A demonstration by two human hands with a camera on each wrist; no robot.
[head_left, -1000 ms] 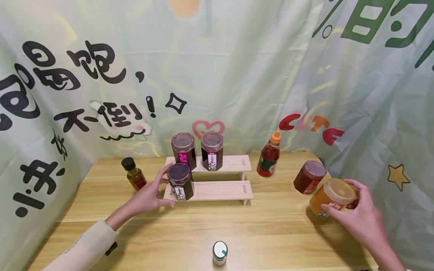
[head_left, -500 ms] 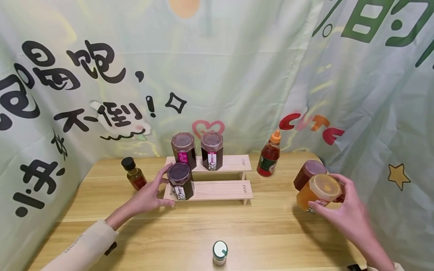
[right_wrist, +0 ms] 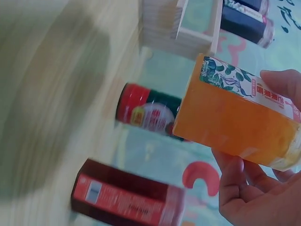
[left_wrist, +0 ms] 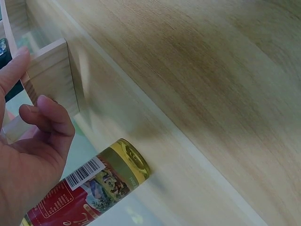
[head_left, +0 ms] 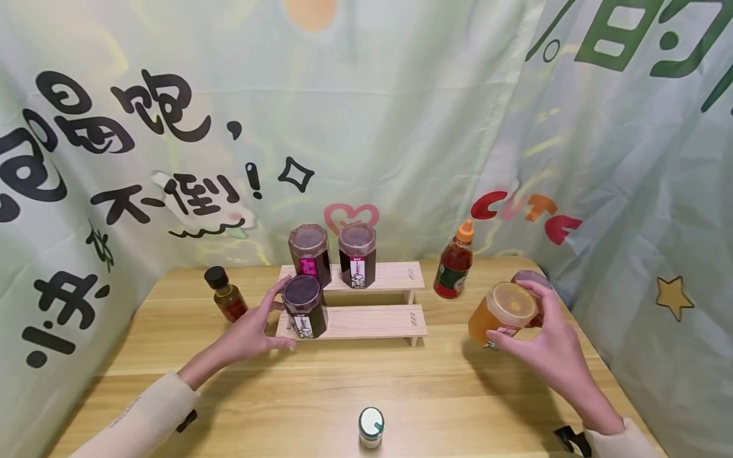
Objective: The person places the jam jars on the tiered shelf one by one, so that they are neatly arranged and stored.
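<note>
While gripped round its sides by the right hand (head_left: 552,353), orange jar (head_left: 502,313) lifted clear of table (head_left: 366,375) near red squeeze bottle (head_left: 455,262); left hand (head_left: 252,331), fingers relaxed, steadying dark jar (head_left: 305,306) on lower shelf step (head_left: 372,321).

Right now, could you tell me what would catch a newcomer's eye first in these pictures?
The right hand grips an orange jar, tilted and lifted above the wooden table at its right side. In the middle stands a two-step wooden shelf with three dark jars: two on the upper step, one on the lower, where the left hand rests beside the lower dark jar.
</note>
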